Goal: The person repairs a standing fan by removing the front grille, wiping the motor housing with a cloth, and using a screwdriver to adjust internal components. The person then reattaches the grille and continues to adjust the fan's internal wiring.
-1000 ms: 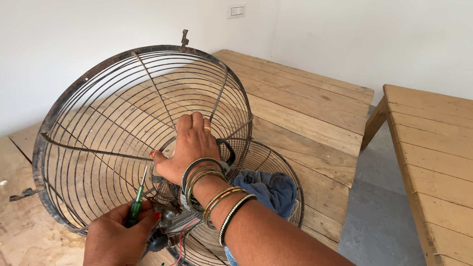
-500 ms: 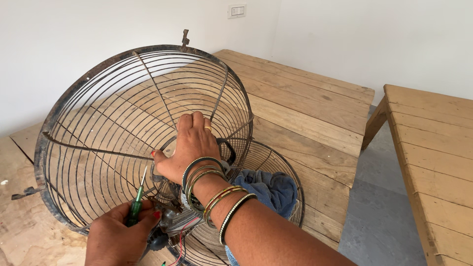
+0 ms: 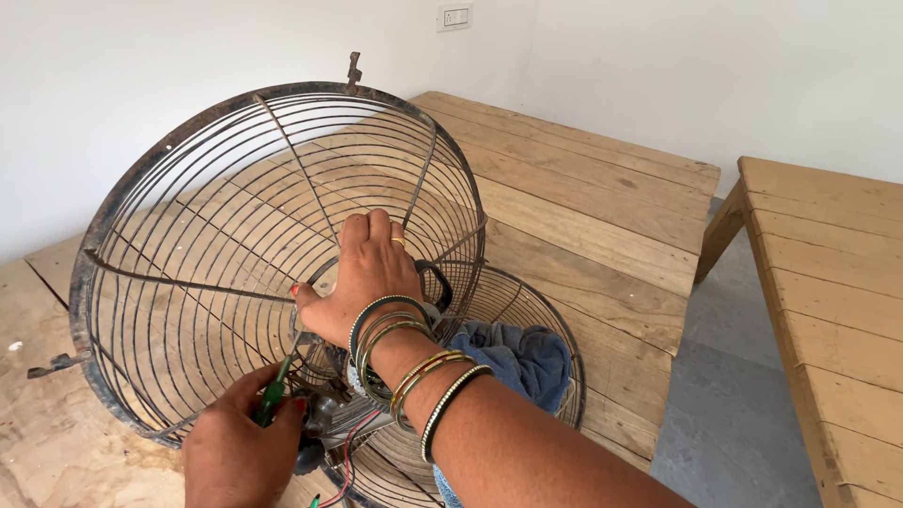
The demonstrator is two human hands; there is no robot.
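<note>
The long pale wooden plank table (image 3: 602,198) carries the whole assembly; a second plank bench (image 3: 828,282) stands apart to the right across a grey floor gap.

The large round rusty wire fan guard (image 3: 235,235) stands tilted on its rim at the near left of the table, its open side facing the camera. It is judged rigid at the outer rim and centre ring, springy along the thin radial wires, and light for its size; rust makes the surface rough rather than slippery. Best holds are the outer rim or the centre ring, not single wires, which may bend.

A second, smaller wire guard (image 3: 527,310) lies behind it, holding a crumpled blue cloth (image 3: 527,357).

The right hand (image 3: 372,273), wearing several bangles, is closed over the centre ring of the upright guard, steadying it.

The left hand (image 3: 235,452) is clamped on a green-handled screwdriver (image 3: 273,395), tip directed at the hub, where red and dark wires (image 3: 343,461) hang.
</note>
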